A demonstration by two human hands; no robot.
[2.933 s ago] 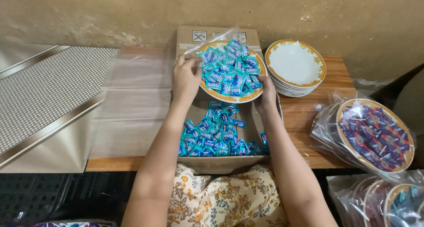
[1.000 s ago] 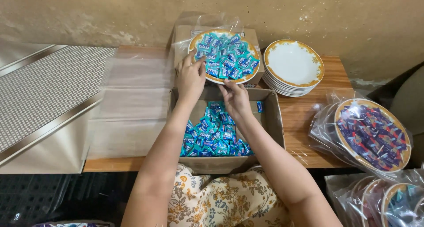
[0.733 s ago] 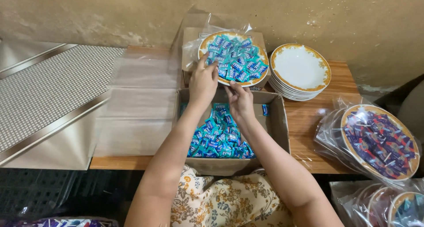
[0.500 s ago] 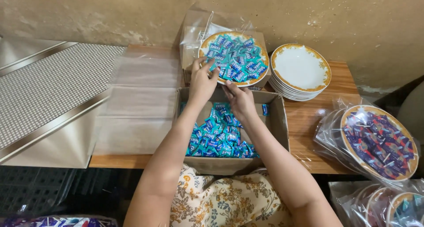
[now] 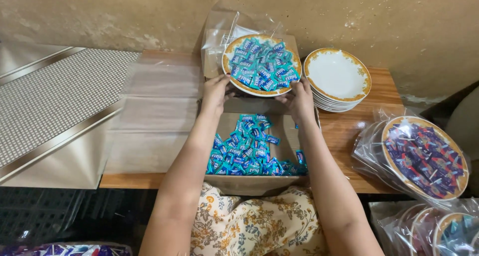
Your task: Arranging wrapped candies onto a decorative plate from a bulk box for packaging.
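both hands, left hand [image 5: 215,90] and right hand [image 5: 299,99], grip the candy-heaped plate [image 5: 261,64] (half inside a clear bag [image 5: 224,29]); tilting it probably spills candies into the cardboard box [image 5: 249,183].

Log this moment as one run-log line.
left hand: holds candy plate rim | right hand: holds opposite rim | plate: going into clear bag | below: candy box

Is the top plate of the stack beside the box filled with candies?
No, the top plate of the white stack is bare, while the candy-filled plate sits between both hands.
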